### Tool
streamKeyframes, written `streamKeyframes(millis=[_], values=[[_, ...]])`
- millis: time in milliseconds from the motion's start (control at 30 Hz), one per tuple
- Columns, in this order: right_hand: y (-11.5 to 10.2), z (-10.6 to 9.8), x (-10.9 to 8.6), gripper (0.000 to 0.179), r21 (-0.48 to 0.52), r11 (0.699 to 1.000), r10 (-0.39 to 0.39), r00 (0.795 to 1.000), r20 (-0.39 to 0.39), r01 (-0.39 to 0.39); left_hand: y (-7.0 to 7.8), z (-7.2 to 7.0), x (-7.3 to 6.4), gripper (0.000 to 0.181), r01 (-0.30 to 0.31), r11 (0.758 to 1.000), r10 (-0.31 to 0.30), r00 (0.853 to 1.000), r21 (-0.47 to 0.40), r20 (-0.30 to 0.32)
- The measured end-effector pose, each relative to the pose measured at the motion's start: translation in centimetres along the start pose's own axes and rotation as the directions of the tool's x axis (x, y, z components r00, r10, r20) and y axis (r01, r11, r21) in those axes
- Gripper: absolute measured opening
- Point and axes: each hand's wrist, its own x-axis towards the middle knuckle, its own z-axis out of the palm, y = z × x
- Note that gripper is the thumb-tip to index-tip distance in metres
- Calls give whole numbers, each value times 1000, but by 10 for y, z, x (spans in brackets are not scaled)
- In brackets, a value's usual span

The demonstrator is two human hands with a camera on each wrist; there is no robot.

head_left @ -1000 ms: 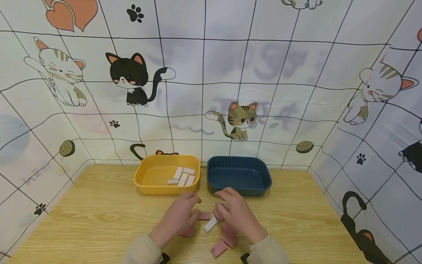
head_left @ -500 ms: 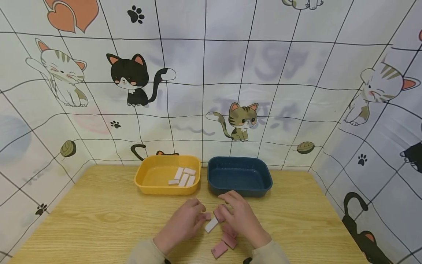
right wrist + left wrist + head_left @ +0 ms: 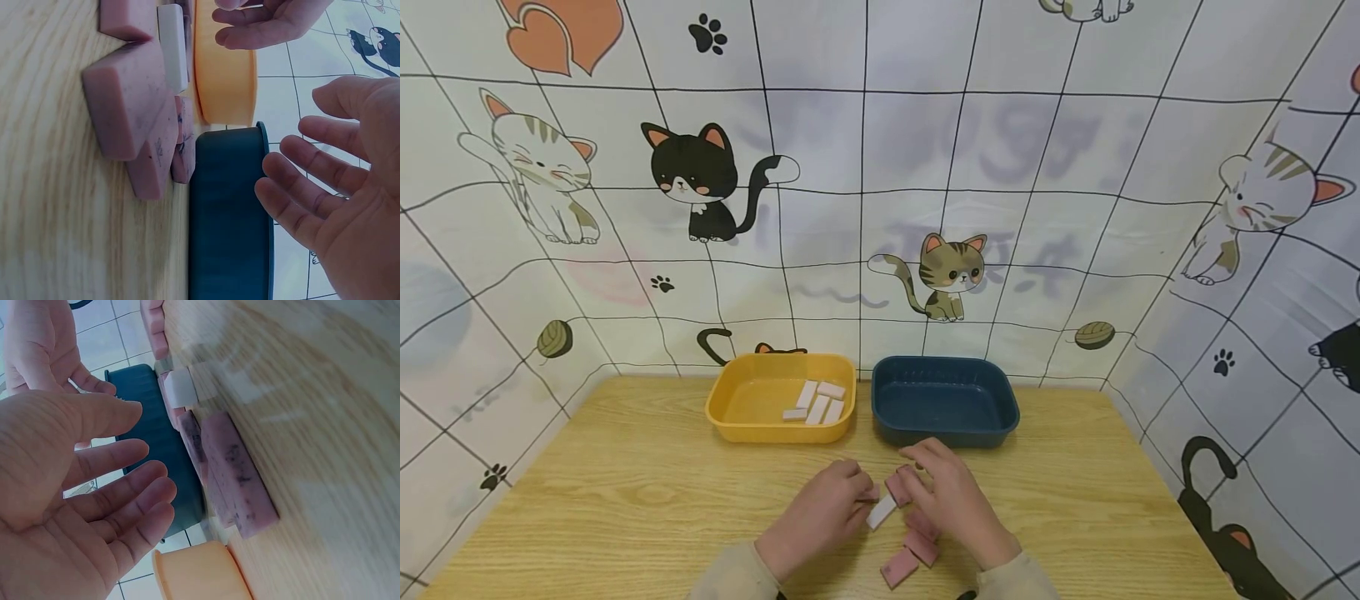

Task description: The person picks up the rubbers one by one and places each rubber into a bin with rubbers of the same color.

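In the head view my left hand (image 3: 820, 517) hovers over the wooden table, its fingertips overlapping a pink block (image 3: 869, 493). Its fingers are relaxed with nothing between them; the left wrist view shows them beside a dark-speckled pink block (image 3: 240, 478). To the right, my right hand (image 3: 951, 504) hangs loosely bent above several pink blocks (image 3: 921, 546), partly hiding them. Its spread fingers (image 3: 300, 194) hold nothing in the right wrist view. Between the two hands a white block (image 3: 882, 512) lies on the table, its upper end close to another pink block (image 3: 897, 488).
A yellow bin (image 3: 760, 432) with several white blocks (image 3: 818, 408) inside stands behind the left hand. Beside it, behind the right hand, is a dark blue bin (image 3: 955, 436). A white cat-print curtain (image 3: 820, 225) hangs behind the table (image 3: 625, 483).
My left hand has shifted right and slightly toward me, closer to the white block, now covering the pink block near its fingertips. My right hand has lowered slightly. The bins stay put.
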Motion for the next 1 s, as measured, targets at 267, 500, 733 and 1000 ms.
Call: streamKeyframes(millis=[267,500,733,1000], values=[[0,2,-3,20,-2,999,38,999,35,-38,-1,2,1,14,-46,998,45,999,45,25],[-1,2,-5,24,30,997,70,993,99,-73,4,2,2,14,-21,998,16,994,51,109],[1,3,-8,19,7,998,55,994,99,-56,6,4,4,13,-34,996,21,988,83,153],[0,5,-11,15,24,1000,17,995,103,-20,7,4,4,17,-46,995,33,989,90,142]])
